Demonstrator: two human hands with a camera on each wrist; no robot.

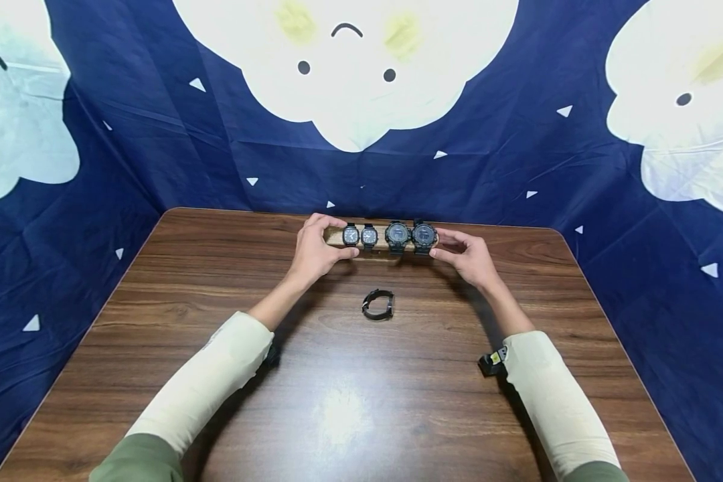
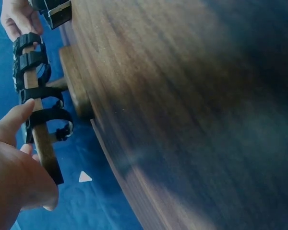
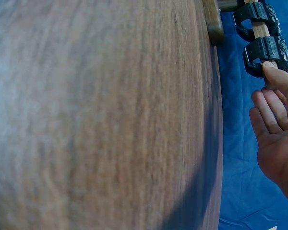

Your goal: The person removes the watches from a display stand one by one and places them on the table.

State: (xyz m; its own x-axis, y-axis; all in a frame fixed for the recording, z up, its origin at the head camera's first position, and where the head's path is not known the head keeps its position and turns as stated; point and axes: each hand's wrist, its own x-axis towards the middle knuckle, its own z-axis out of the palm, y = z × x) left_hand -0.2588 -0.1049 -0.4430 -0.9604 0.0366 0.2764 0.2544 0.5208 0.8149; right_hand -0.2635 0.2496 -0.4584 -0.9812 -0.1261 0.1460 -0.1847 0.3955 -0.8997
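A wooden T-bar watch stand (image 1: 381,246) stands near the table's far edge, with several black watches strapped round its bar. Two smaller square-faced watches (image 1: 359,235) sit towards the left, and two larger round digital watches (image 1: 411,234) towards the right. My left hand (image 1: 316,249) grips the bar's left end, thumb in front and fingers behind, close to the leftmost watch. At the other end, my right hand (image 1: 471,260) pinches the bar beside the rightmost watch, its thumb (image 3: 277,76) against the strap. Another black watch (image 1: 377,305) lies on its side, its strap looped.
The brown wood-grain table (image 1: 361,375) reaches back to a blue cloth backdrop (image 1: 217,161) with white cloud shapes. The loose watch lies between my forearms, nearer to me than the stand. Small black wrist cameras (image 1: 492,363) hang under the sleeves.
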